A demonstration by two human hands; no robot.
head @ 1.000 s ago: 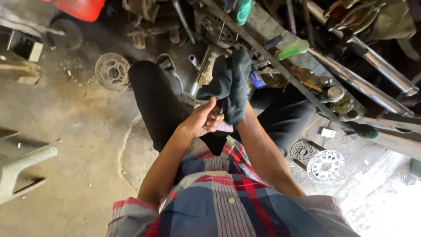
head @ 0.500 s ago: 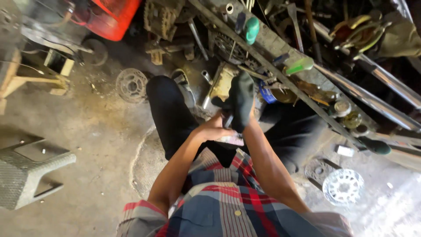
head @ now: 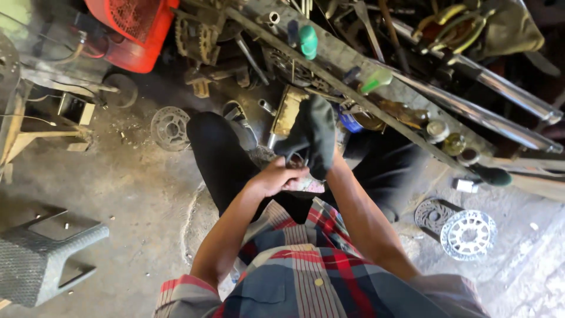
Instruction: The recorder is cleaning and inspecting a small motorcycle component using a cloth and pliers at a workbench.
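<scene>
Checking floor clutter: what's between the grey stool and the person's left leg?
Head view: bare, stained concrete floor lies between the stool and the left leg; only small debris specks.

Both forearms reach forward and meet over the lap. The left hand point(head: 276, 176) is curled closed, knuckles up. The right hand point(head: 321, 154) is mostly hidden, its grip unclear.
</scene>
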